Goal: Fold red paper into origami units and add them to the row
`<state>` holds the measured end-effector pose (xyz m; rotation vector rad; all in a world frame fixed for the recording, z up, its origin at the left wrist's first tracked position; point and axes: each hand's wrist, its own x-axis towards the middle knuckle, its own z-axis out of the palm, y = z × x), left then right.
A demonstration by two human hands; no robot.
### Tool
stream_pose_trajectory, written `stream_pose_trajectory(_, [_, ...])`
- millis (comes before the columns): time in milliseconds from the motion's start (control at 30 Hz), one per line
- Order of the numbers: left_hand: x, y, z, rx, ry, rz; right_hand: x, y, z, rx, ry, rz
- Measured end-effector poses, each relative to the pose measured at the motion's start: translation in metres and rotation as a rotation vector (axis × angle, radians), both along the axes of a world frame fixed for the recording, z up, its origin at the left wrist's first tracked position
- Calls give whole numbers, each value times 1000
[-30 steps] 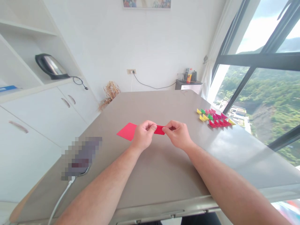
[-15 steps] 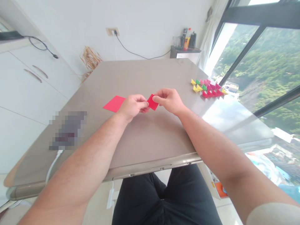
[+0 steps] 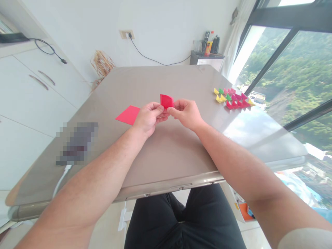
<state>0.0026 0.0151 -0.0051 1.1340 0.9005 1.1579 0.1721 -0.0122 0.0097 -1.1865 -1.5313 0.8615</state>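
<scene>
A small piece of folded red paper (image 3: 166,101) is held up between both hands above the middle of the table. My left hand (image 3: 150,117) pinches its lower left corner between thumb and fingers. At its lower right, my right hand (image 3: 186,112) grips it with thumb and forefinger. The paper's top edge is slightly curved, and its lower edge is partly hidden by my thumbs. Flat on the table beside my left hand lies a red paper sheet (image 3: 127,114), partly covered by that hand.
Several small folded paper boats (image 3: 236,104) in yellow, green, pink and red stand in rows at the table's (image 3: 168,152) right. A blurred-out dark device (image 3: 80,143) with a white cable (image 3: 60,180) lies at the left. A window (image 3: 290,69) is on the right.
Both hands have turned the folded red paper from a flat diamond to a raised, upright position, its shape now squarer and slightly curved. The view has shifted slightly.
</scene>
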Motion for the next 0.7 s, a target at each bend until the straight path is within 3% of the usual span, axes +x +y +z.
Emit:
stream_pose_trajectory(167, [5, -3, 1, 53, 4, 89, -3, 1, -3, 26, -78, -99])
stream_pose_trajectory(400, [10, -8, 4, 126, 43, 257, -5, 0, -2, 52, -56, -134])
stream_pose_trajectory(700, [13, -10, 3, 196, 65, 191, -4, 1, -2, 24, 54, -50])
